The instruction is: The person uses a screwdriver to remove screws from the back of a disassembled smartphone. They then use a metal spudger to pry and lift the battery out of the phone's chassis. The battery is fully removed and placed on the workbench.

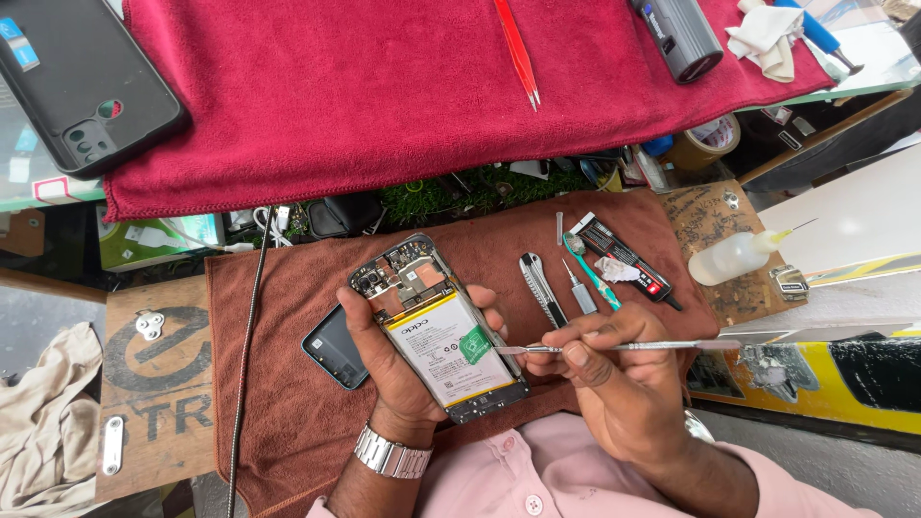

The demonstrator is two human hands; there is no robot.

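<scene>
Phone, back cover off and its white battery exposed, sits tilted in the left hand, above the brown cloth. Fingers of that hand wrap around both long edges, thumb along the near side, fingertips curled over the far side. Right hand is just beside the phone, its thumb and forefinger pressed together, pinching a thin metal pry tool. Tool's flat tip touches the phone's right edge near the battery. A dark back cover lies on the brown cloth, partly under the phone. Beyond the phone on the same cloth lie a utility knife, a teal toothbrush and a black glue tube. Red tweezers rest on the red towel, well beyond the phone.
</scene>
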